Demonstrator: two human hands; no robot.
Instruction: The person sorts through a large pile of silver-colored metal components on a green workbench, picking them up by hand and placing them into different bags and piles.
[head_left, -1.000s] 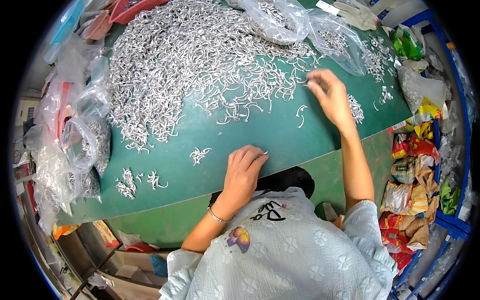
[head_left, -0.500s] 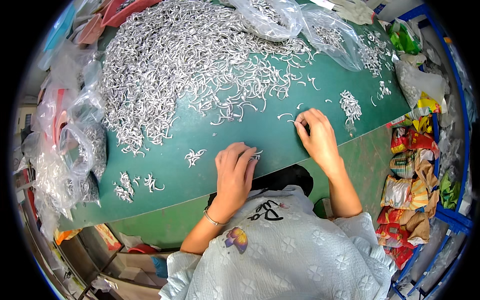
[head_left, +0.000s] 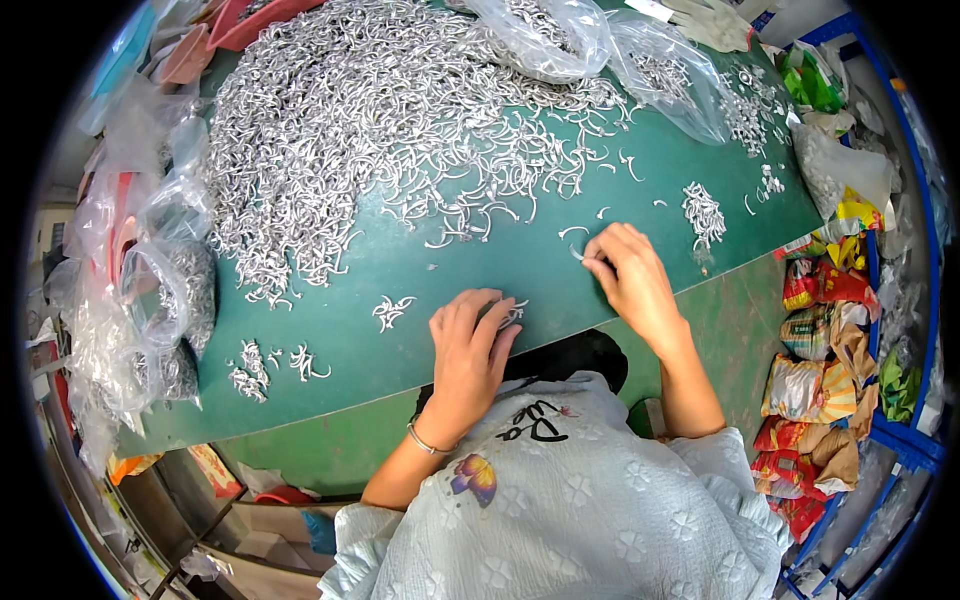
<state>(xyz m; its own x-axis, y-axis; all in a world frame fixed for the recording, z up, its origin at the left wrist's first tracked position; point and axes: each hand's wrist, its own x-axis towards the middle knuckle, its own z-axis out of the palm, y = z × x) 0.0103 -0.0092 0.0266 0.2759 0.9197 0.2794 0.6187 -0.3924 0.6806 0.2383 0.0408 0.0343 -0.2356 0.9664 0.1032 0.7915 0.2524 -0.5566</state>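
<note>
Near the table's front edge, my left hand (head_left: 470,338) rests with its fingers curled down. A few small curved silvery metal pieces (head_left: 514,312) stick out from under its fingers on the thumb side. My right hand (head_left: 630,275) is just above the tabletop, its thumb and forefinger pinching one curved metal piece (head_left: 577,252). Just beyond those fingertips lies another curved piece (head_left: 573,231). A large heap of such pieces (head_left: 350,120) spreads over the far left and middle of the green table (head_left: 480,265).
Small piles lie at the left (head_left: 250,372), left of my left hand (head_left: 392,312) and at the right (head_left: 704,213). Clear plastic bags (head_left: 670,85) with pieces lie at the back; filled bags (head_left: 175,300) hang at the left. Packets (head_left: 810,375) line a blue rack on the right.
My right hand has shifted slightly down, and a curved piece now shows in its pinch. My left hand stays nearly in place.
</note>
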